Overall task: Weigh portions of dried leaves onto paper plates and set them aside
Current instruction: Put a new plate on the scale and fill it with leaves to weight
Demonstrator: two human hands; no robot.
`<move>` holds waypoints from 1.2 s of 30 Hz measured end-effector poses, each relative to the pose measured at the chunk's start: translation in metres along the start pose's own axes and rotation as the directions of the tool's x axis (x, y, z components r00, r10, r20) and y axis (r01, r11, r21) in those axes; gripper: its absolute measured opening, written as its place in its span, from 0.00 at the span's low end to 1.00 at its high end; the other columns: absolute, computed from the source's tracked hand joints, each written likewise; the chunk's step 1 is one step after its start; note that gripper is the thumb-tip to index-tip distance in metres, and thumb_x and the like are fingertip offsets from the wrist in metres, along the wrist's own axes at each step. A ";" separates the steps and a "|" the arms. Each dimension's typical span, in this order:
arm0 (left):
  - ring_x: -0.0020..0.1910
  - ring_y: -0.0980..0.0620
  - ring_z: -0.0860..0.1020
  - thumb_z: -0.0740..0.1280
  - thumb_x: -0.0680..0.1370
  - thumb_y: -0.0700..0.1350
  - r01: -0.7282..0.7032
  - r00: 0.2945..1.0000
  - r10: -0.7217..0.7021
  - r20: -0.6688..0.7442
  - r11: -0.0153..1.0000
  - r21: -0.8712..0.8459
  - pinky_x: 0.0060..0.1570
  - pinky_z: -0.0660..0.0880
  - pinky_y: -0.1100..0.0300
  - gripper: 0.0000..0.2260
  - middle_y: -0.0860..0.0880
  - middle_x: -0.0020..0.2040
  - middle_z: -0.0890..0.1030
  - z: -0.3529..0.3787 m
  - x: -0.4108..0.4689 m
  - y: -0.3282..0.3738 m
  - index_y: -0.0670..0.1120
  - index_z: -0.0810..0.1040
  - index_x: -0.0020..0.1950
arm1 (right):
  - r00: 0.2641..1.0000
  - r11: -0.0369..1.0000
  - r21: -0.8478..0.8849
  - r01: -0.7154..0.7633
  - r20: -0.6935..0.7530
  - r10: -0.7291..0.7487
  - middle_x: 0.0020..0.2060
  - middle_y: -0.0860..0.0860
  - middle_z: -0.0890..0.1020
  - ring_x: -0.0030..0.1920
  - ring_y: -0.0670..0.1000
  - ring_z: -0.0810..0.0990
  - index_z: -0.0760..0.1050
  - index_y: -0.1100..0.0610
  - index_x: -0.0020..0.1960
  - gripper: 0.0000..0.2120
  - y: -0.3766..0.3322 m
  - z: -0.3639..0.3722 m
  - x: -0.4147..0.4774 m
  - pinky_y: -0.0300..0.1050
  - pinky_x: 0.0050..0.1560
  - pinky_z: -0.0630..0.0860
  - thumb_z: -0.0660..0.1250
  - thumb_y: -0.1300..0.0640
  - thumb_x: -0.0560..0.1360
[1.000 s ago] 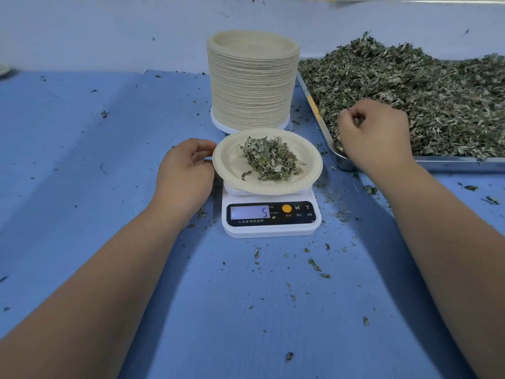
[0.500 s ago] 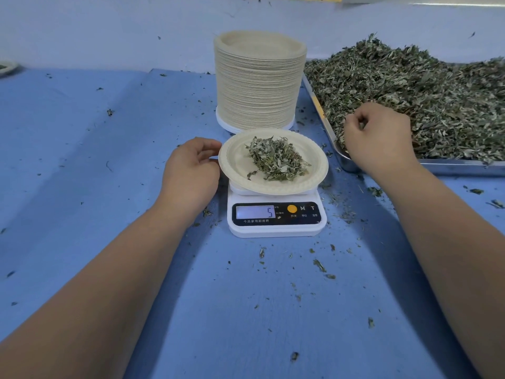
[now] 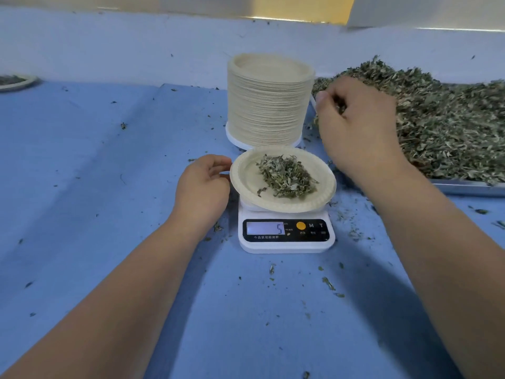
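Observation:
A paper plate [image 3: 246,181] with a small heap of dried leaves [image 3: 285,177] sits on a white digital scale [image 3: 285,233] whose display reads 5. My left hand [image 3: 203,187] lies on the table beside the plate's left rim, fingers loosely curled, fingertips at the rim. My right hand [image 3: 358,124] is raised over the left end of the metal tray [image 3: 464,187], fingers curled round a pinch of dried leaves. The tray holds a large pile of dried leaves [image 3: 442,124].
A tall stack of paper plates [image 3: 269,105] stands just behind the scale. At the far left edge lies another plate with leaves [image 3: 13,82]. Leaf crumbs are scattered over the blue table cover [image 3: 109,187]. A pale wall rises behind.
My right hand has lifted from the tray's near edge up and toward the plate stack with leaves in it. The left hand stays beside the plate. The scale still reads 5.

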State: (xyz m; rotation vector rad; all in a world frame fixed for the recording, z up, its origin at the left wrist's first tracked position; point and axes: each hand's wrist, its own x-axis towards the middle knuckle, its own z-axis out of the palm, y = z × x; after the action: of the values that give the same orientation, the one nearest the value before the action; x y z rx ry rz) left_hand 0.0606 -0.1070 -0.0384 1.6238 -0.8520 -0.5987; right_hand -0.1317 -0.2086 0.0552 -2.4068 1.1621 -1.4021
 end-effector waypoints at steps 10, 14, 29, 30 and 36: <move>0.53 0.53 0.84 0.62 0.66 0.44 -0.007 1.000 0.006 0.022 1.000 0.020 0.58 0.81 0.46 0.20 0.54 0.53 0.86 -0.001 -0.004 0.005 0.51 0.83 0.56 | 0.880 0.992 0.067 0.103 0.458 -0.122 0.45 0.38 0.78 0.54 0.46 0.77 0.78 0.47 0.56 0.12 -0.023 0.041 -0.029 0.49 0.55 0.74 0.62 0.41 0.80; 0.53 0.52 0.84 0.64 0.70 0.40 -0.009 1.000 0.009 0.024 1.000 0.016 0.58 0.81 0.45 0.16 0.54 0.51 0.86 0.000 -0.003 0.003 0.52 0.83 0.54 | 0.832 0.986 0.091 0.139 0.530 -0.166 0.49 0.45 0.80 0.50 0.47 0.76 0.78 0.47 0.58 0.12 -0.017 0.034 -0.030 0.49 0.52 0.73 0.59 0.45 0.82; 0.56 0.51 0.83 0.59 0.71 0.48 -0.008 1.000 0.008 -0.014 0.998 -0.058 0.62 0.78 0.45 0.16 0.58 0.55 0.84 0.002 -0.007 0.009 0.56 0.83 0.53 | 0.951 0.985 -0.028 -0.168 0.259 0.169 0.34 0.44 0.79 0.29 0.44 0.73 0.79 0.49 0.54 0.09 0.074 0.003 -0.018 0.41 0.33 0.70 0.60 0.52 0.82; 0.57 0.51 0.82 0.59 0.71 0.49 -0.011 1.000 0.011 -0.003 0.999 -0.044 0.63 0.77 0.45 0.18 0.59 0.56 0.83 0.001 -0.008 0.010 0.56 0.82 0.56 | 0.947 0.983 -0.096 -0.156 0.269 0.177 0.36 0.48 0.80 0.31 0.47 0.74 0.78 0.49 0.54 0.09 0.080 0.000 -0.018 0.43 0.34 0.72 0.59 0.51 0.82; 0.49 0.61 0.81 0.62 0.71 0.53 -0.106 0.988 0.102 0.113 0.994 0.032 0.48 0.76 0.60 0.16 0.59 0.51 0.83 0.003 -0.013 0.011 0.66 0.78 0.56 | 0.891 0.895 -0.427 -0.127 0.348 0.292 0.35 0.56 0.77 0.36 0.57 0.75 0.73 0.58 0.44 0.18 0.100 -0.002 -0.019 0.49 0.35 0.73 0.56 0.46 0.83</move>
State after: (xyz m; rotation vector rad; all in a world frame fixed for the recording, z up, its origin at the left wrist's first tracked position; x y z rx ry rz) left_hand 0.0482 -0.0994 -0.0290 1.5803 -1.0297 -0.6070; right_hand -0.1942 -0.2653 -0.0025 -2.5384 1.6458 -0.5958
